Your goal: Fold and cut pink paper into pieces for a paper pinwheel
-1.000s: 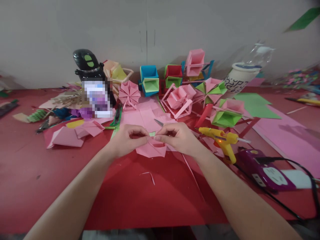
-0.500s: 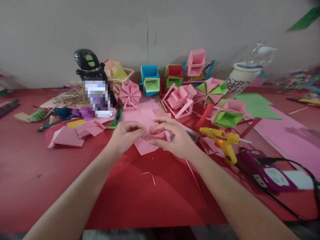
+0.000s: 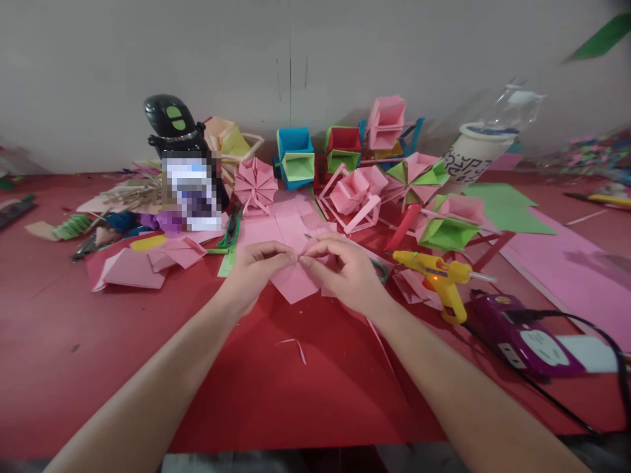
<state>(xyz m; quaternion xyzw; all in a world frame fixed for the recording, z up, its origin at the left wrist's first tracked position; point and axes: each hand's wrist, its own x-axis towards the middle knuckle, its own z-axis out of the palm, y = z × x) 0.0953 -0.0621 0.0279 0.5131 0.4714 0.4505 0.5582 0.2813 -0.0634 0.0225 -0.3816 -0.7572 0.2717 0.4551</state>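
Note:
In the middle of the red table, my left hand (image 3: 257,268) and my right hand (image 3: 349,270) meet fingertip to fingertip. Both pinch a pink folded paper piece (image 3: 294,284), one from each side. My fingers cover its upper part, so the folds there are hidden. Behind them lie flat pink paper sheets (image 3: 290,220). Green-handled scissors (image 3: 379,268) show partly beside my right hand. A green cutter (image 3: 233,226) lies beyond my left hand.
A yellow hot glue gun (image 3: 436,279) and a purple power strip (image 3: 525,341) with a black cord are at right. Folded paper models (image 3: 355,190) stand along the wall. At left are a propped phone (image 3: 194,194) and pink paper pieces (image 3: 135,268). A cup (image 3: 480,154) stands back right.
My right thumb and fingers have closed together at the paper, where they were spread before. My left hand has shifted slightly right, and the fingertips of both hands are now closer.

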